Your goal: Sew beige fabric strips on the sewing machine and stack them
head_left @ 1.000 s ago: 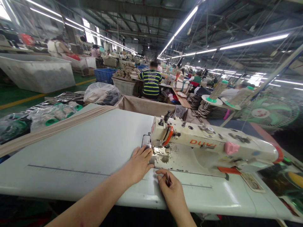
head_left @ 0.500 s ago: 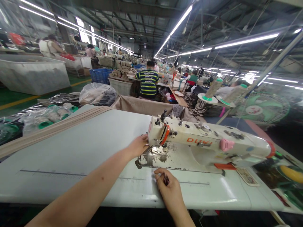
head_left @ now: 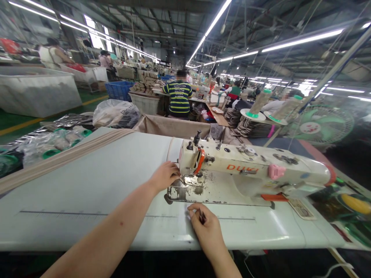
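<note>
Tabletop [head_left: 95, 185] bears stained cream machine [head_left: 249, 172]; hands [head_left: 165, 175] [head_left: 208, 226] curled, left's hold unclear, right clutching snips [head_left: 202, 217].

1. The one camera, worn on the person's head, sits above and behind the near edge of the tabletop [head_left: 95, 185], facing forward and somewhat down.
2. It is close: the near edge crosses low in view, the near right corner shows, and the left end runs out of view.
3. The sewing machine [head_left: 246, 166], toward the right end, is seen from its front and above.
4. Past the far edge, the view reaches a co-worker's back [head_left: 178, 98] and ceiling lights [head_left: 301, 41].
</note>
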Demonstrator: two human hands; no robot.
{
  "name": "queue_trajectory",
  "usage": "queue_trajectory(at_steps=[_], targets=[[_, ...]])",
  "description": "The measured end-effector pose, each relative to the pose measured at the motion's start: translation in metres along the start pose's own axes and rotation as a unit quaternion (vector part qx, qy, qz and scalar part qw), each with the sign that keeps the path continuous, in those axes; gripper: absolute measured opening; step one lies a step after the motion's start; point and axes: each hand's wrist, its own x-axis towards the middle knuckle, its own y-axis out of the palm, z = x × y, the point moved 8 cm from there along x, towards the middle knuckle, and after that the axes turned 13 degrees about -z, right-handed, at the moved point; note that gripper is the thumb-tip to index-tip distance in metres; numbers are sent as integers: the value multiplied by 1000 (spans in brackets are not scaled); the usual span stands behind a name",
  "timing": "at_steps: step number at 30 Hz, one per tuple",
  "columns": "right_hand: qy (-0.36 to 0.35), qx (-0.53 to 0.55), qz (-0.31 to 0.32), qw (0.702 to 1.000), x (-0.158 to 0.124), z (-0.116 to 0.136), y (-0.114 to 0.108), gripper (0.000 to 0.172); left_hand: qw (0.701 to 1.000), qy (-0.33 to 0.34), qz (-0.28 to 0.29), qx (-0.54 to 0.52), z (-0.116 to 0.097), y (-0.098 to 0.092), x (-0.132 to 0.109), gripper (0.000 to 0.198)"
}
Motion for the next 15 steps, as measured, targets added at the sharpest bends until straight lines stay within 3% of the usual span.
queue_trajectory(at_steps=[15], targets=[[-23,-16,2,1000,0,1,1,21,989,-141,-6,-33,-13,-10,-28,11]])
